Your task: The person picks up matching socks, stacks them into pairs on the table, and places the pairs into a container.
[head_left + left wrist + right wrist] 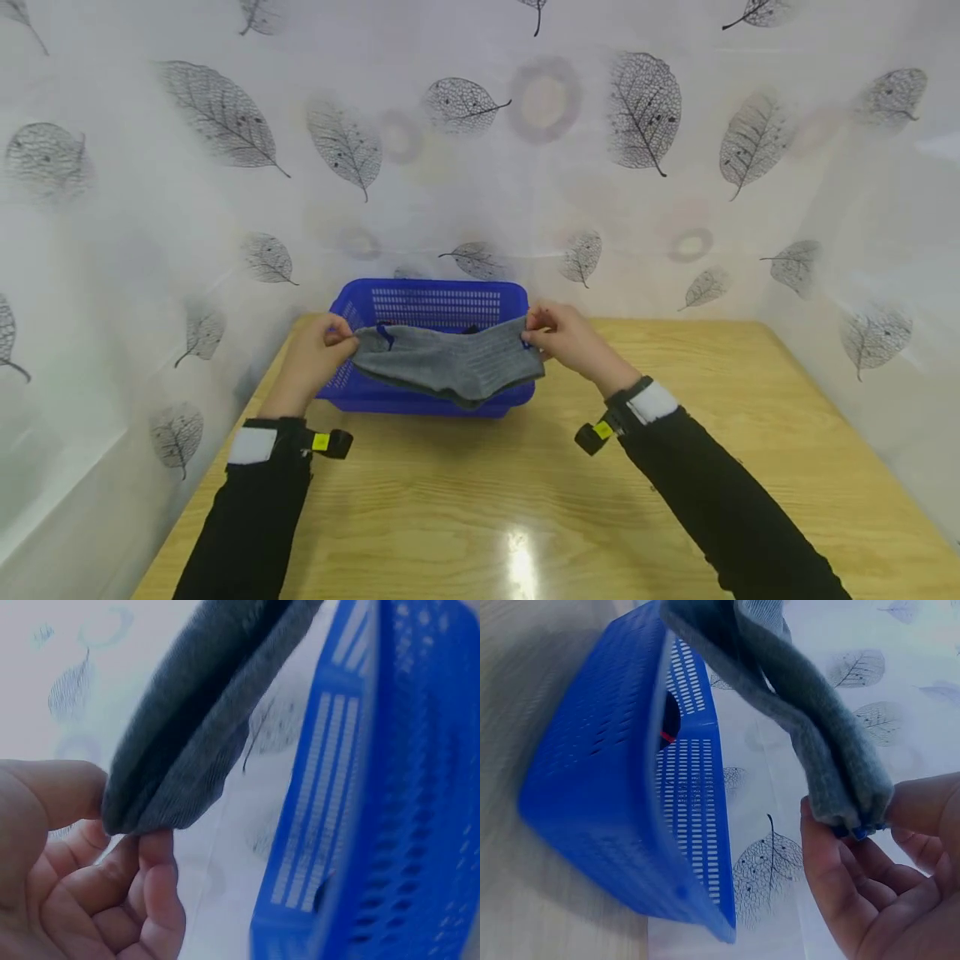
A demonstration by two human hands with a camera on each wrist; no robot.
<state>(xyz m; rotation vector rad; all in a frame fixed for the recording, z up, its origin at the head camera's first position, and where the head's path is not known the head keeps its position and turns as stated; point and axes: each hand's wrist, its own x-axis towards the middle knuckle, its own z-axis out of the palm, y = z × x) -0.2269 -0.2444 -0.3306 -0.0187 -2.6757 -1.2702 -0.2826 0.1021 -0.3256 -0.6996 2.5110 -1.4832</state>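
A pair of grey socks, laid one against the other, is stretched sideways in the air over the blue basket. My left hand pinches the toe end between thumb and fingers. At the other end, my right hand pinches the ribbed cuffs, where a bit of blue edging shows. The heel part sags in the middle. In the left wrist view, two grey layers of the socks run up from the fingertips with a dark fold between them. The right wrist view shows both cuff layers gathered at the fingertips.
The basket, with slotted walls, stands at the back left of the wooden table. A dark item with a red detail lies inside it. Behind the table hangs a white curtain with a leaf print.
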